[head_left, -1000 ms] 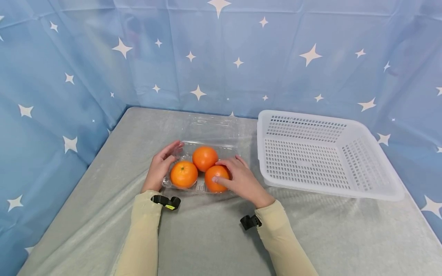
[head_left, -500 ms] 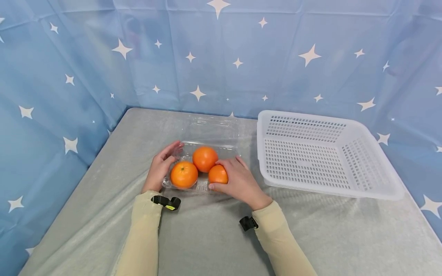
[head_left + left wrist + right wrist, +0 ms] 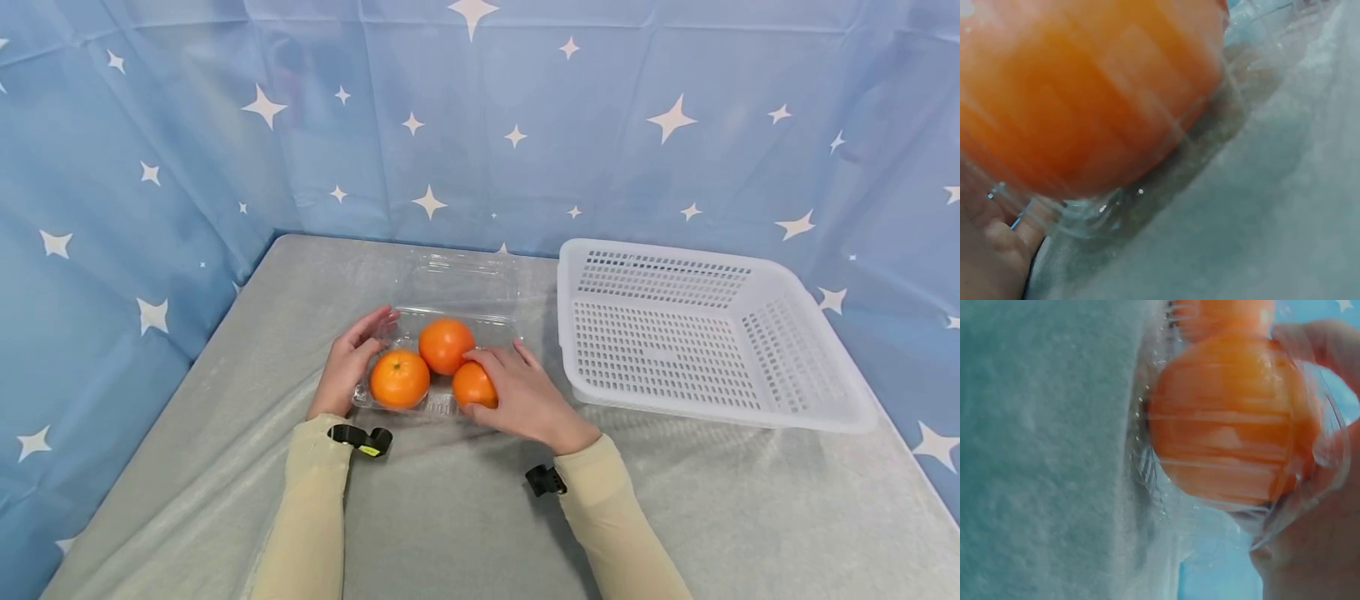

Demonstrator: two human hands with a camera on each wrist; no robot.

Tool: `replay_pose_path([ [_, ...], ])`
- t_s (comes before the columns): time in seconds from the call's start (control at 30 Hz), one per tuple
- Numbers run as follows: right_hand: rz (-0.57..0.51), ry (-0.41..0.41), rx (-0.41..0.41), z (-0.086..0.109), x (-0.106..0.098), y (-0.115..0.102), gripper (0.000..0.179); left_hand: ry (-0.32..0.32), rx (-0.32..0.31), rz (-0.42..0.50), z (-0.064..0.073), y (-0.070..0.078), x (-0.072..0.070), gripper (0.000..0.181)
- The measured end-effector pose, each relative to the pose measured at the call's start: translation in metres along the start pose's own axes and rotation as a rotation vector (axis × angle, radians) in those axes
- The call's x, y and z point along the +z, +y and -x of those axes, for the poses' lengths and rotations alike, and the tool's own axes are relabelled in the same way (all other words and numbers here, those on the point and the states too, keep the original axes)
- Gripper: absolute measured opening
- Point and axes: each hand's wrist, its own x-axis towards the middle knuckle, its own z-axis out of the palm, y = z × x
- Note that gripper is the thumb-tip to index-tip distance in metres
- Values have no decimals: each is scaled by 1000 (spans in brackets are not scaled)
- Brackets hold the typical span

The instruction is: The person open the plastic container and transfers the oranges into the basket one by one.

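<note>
While the left hand [image 3: 347,362] rests against the left end of a transparent plastic container [image 3: 441,403], its fingers loosely bent, we see the right hand [image 3: 525,392] gripping the round, bright orange right-hand fruit [image 3: 474,385], thumb nearest us and fingers on the far side. That fruit sits inside the container at its right near corner. The round orange rear fruit [image 3: 446,346] and the round orange left-hand fruit [image 3: 399,379] lie to its left, well nearer the left hand.

We note that the container's long axis runs roughly along the far edge of the grey cloth-covered table [image 3: 435,500], its see-through lid [image 3: 465,283] folded back toward that edge. From the right hand, the white perforated plastic basket [image 3: 712,410] stands to the right and farther back, near the table's far right corner; the left hand is much farther from it.
</note>
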Motion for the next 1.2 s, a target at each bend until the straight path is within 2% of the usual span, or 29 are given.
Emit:
replay_pose_path([
  [0.27,-85,-36,-15,0,-3,5,63,-22,-21,17,8,21,2,48],
  [0.47,-148,-49,-33,-1,-5,10,63,-28,-8,15,10,26,3,49],
  [0.73,-177,-73,-44,1,-7,14,69,-22,-14,21,10,26,4,48],
  [0.93,-192,-82,-39,2,-8,15,69,-25,-20,29,7,16,2,48],
  [1.07,-185,-60,-32,2,-6,14,69,-30,-15,16,5,9,0,48],
  [1.2,-151,-30,-29,0,-3,14,70,-34,1,25,6,14,1,48],
])
